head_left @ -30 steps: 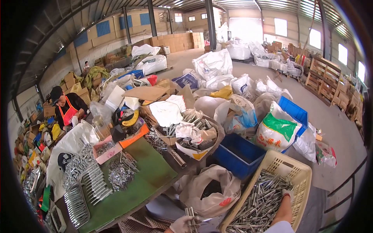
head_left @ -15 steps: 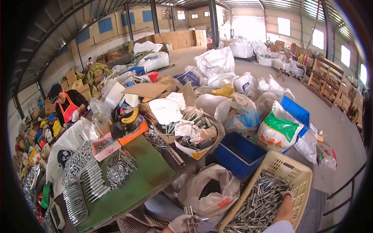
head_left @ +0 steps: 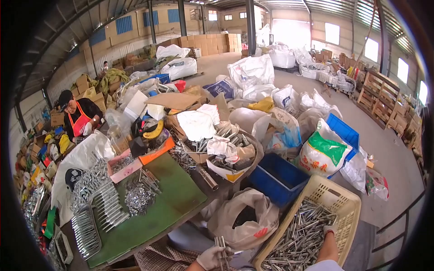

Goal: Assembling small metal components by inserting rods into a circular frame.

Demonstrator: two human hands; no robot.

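metal rods (head_left: 220, 246) stand in the gloved left hand (head_left: 209, 258), fingers curled round them; the right hand (head_left: 330, 229) is inside a rod-filled cream crate (head_left: 348, 225), its fingers' opening and grip unclear.

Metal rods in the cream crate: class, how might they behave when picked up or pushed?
The rods look like metal, so they are probably stiff and heavy for their size. Their slim, shiny, rounded sides suggest they may roll or slip. Lying loose and crisscrossed in the crate, they would likely shift together if one were pushed.
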